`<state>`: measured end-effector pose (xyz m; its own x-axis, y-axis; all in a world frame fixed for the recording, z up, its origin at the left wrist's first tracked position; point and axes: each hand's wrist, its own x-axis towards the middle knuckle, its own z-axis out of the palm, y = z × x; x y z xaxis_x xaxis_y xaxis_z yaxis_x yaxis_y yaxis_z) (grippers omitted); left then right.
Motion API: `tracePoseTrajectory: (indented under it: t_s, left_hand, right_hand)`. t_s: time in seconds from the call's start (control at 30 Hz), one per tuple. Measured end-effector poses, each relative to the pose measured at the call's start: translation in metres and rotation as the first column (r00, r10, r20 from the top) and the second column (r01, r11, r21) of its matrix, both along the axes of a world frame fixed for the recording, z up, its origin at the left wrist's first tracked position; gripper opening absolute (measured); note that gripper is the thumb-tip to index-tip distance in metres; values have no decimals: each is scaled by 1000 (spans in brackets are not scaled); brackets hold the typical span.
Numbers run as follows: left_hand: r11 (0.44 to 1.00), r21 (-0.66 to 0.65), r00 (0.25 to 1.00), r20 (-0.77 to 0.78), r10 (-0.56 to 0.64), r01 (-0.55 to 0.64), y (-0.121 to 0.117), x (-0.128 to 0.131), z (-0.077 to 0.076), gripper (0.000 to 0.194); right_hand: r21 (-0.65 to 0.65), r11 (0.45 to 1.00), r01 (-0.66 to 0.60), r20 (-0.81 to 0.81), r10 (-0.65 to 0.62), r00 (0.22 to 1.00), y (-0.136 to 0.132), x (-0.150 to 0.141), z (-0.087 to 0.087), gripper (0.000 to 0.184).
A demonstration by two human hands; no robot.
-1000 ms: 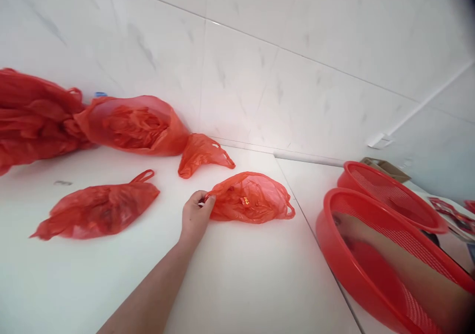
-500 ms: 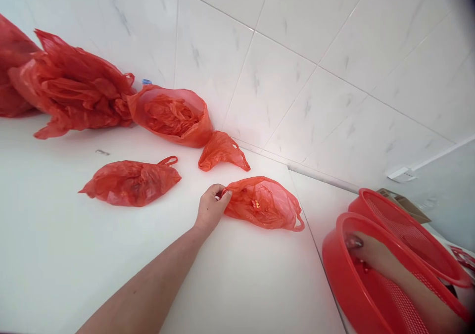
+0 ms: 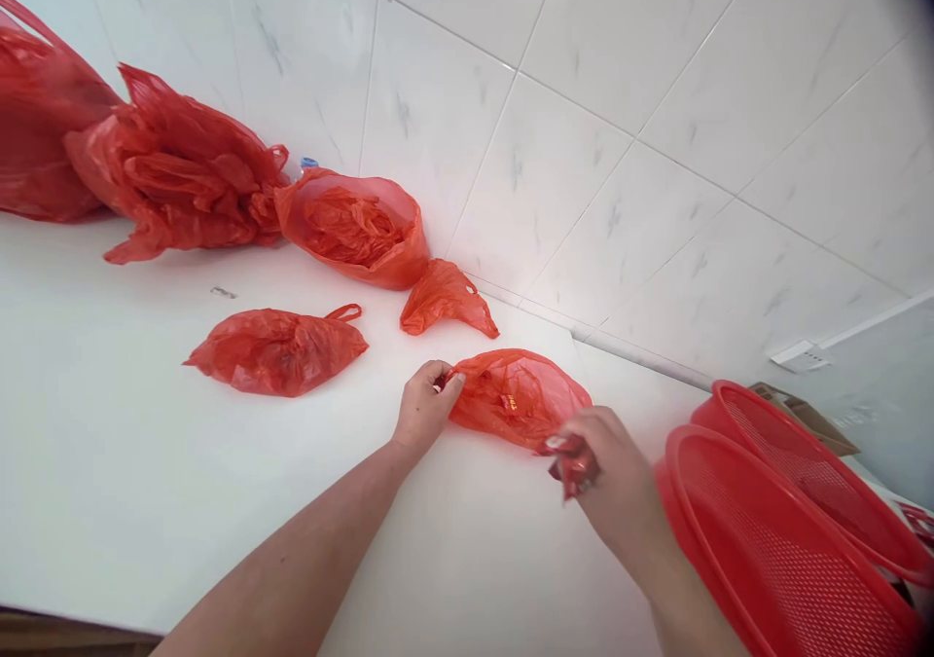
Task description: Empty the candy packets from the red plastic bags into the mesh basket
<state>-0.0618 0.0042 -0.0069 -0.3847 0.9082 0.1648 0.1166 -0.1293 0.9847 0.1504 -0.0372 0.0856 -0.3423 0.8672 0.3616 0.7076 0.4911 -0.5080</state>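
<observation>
My left hand (image 3: 428, 402) pinches the left rim of a thin red plastic bag (image 3: 503, 375), which lies on the white table with its mouth spread. A small red packet with yellow lettering (image 3: 509, 403) rests inside it. At the bag's right end is my right hand (image 3: 605, 457), closed around some small shiny red packets (image 3: 574, 465), blurred by motion. They are in front of the bag's near right edge; whether they touch it I cannot tell.
A filled red bag (image 3: 281, 352) lies to the left. Behind stand a crumpled bag (image 3: 445, 299), an open bag stuffed with bags (image 3: 354, 229) and bigger red bags (image 3: 190, 175) along the tiled wall. Red plastic baskets (image 3: 773, 540) occupy the right, a cardboard box (image 3: 809, 416) behind them.
My right hand has come out of the near red basket and over to the bag with the red packets. My left hand keeps its hold on the rim. The view has shifted left.
</observation>
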Motion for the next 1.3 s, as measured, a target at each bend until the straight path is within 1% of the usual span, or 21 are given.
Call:
tracePoseTrajectory:
  t_s: [0.07,0.17,0.23,0.3,0.33,0.43,0.6,0.7,0.77,0.83,0.9,0.97,1.0,1.03,1.07,1.1,1.17,1.2,1.23,1.27,1.3]
  left_hand:
    - [1000,6,1000,-8,-2,2,0,0,-1,23]
    - [1000,12,1000,-8,-8,9,-1,0,-1,22]
    - [1000,17,1000,-1,-1,1,-1,-1,-1,21]
    - [1000,23,1000,7,13,-13,0,-2,-1,22]
    - [1000,23,1000,11,19,-19,1,-2,-1,22]
    - [999,20,1000,18,25,-25,5,-4,-2,22]
    - [997,38,997,49,64,-66,7,-11,0,21]
    - [988,67,989,68,131,-136,6,-16,4,21]
    - [976,85,979,46,197,-201,6,-19,6,21]
    - [959,118,965,-16,260,-256,6,-21,7,20]
    - [916,235,920,-147,363,-324,4,-21,9,17]
    - [827,452,804,-320,501,-335,-2,-16,13,30]
    - [774,565,731,-395,557,-285,-6,-11,16,38]
    - [738,646,670,-462,581,-194,-10,-6,19,42]
    - [724,686,634,-530,564,-71,-14,0,21,43]
    - [728,682,615,-604,508,68,-18,7,22,40]
    - [766,554,574,-760,305,326,-21,19,20,34]
    - [789,465,539,-817,206,402,-19,23,17,33]
    - [819,375,500,-857,127,435,-16,25,13,32]
    - [858,293,465,-882,73,422,-13,26,9,34]
    - [904,216,440,-897,35,370,-8,24,5,38]
  right_hand:
    - [-26,999,-20,25,20,999,23,-16,-12,22]
    - [-36,999,33,35,-32,999,60,-29,-21,23]
    - [-53,995,84,20,-83,996,76,-32,-25,31]
    - [-100,987,124,0,-124,992,86,-28,-31,42]
    - [-131,981,140,-5,-142,990,89,-24,-35,44]
    - [-190,963,191,21,-191,981,95,-7,-51,38]
    - [-111,939,327,78,-320,944,102,20,-81,39]
    - [-124,951,282,130,-267,955,101,24,-89,44]
    - [-138,965,225,163,-202,966,97,22,-89,51]
    - [-141,971,193,194,-164,967,92,18,-85,56]
    - [-148,975,167,204,-135,970,85,15,-79,50]
    - [-147,978,147,166,-122,979,80,12,-75,40]
    - [-146,979,143,137,-124,983,78,11,-73,37]
    - [-147,979,142,106,-127,986,77,11,-72,35]
    - [-152,979,138,80,-127,989,75,10,-72,34]
    - [-165,978,126,59,-118,991,75,9,-72,33]
    - [-208,975,84,35,-79,996,74,8,-73,33]
    - [-232,971,59,31,-53,998,74,8,-74,33]
    - [-257,966,36,31,-29,999,73,8,-75,33]
    - [-281,959,17,33,-8,999,73,8,-75,33]
    - [-307,952,2,34,9,999,73,9,-75,33]
